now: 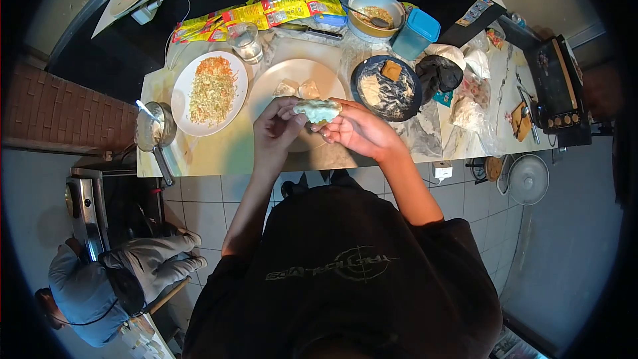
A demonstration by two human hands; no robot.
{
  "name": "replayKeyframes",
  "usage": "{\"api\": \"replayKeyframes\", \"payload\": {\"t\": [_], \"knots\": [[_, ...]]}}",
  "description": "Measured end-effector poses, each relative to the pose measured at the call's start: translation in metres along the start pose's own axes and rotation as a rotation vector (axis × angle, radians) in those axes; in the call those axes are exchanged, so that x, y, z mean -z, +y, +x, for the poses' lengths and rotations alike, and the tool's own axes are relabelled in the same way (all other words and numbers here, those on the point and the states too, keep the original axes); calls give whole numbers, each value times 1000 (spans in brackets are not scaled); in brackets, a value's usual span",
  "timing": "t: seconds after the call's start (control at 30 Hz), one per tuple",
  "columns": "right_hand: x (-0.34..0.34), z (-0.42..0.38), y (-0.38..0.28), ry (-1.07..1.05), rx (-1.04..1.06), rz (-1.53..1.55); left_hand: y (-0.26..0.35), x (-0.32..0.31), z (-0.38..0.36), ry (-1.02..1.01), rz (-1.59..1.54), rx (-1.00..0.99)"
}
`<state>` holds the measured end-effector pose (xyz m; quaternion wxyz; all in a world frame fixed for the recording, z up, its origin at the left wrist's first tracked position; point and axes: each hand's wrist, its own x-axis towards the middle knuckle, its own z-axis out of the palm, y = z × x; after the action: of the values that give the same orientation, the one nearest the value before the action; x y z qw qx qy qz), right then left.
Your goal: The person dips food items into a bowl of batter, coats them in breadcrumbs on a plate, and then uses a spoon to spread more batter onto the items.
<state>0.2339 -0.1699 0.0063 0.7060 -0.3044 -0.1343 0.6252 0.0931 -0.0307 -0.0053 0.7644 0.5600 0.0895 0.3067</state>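
Observation:
A piece of food coated in something pale and wet (318, 111) is held up between both hands over the front of a large cream plate (272, 80). My left hand (276, 125) grips its left end with thumb and fingers. The other end rests in the fingers of my right hand (364, 129). Behind them, folded pale food pieces (308, 89) lie on the cream plate. To the right sits a dark plate (411, 108) smeared with white paste, carrying a brown square piece (391, 70). A white oval plate (180, 108) with shredded orange and pale green food (211, 96) stands left.
A small saucepan (165, 134) juts its handle past the front left edge. At the back are a glass (246, 45), yellow packets (279, 10), a knife (309, 29), a bowl (376, 32) and a blue-lidded container (419, 32). A person (100, 292) sits at lower left.

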Motion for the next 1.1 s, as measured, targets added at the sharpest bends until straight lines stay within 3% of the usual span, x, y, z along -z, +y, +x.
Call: {"api": "replayKeyframes", "payload": {"t": [0.17, 0.27, 0.37, 0.4, 0.47, 0.5, 0.83, 1.1], "knots": [[-6, -3, -5, 84, 33, -113, -1, 3, 3, 39, -115, 24], [-22, -7, -2, 128, 157, -218, -1, 2, 7, 107, -118, -21], [-34, -6, 7, 389, 429, -649, -7, 4, 9, 181, -90, -62], [-36, -3, 10, 388, 429, -650, -9, 5, 10, 211, -75, -71], [-38, 3, 18, 437, 677, -965, -8, 3, 11, 232, -31, -100], [-39, 5, 19, 421, 659, -1036, -8, 1, 12, 252, 13, -128], [-55, 31, 33, 448, 819, -1199, -1, -4, 20, 277, 31, -164], [-55, 41, 37, 400, 821, -1136, 6, -1, 20, 309, 128, -178]]}}
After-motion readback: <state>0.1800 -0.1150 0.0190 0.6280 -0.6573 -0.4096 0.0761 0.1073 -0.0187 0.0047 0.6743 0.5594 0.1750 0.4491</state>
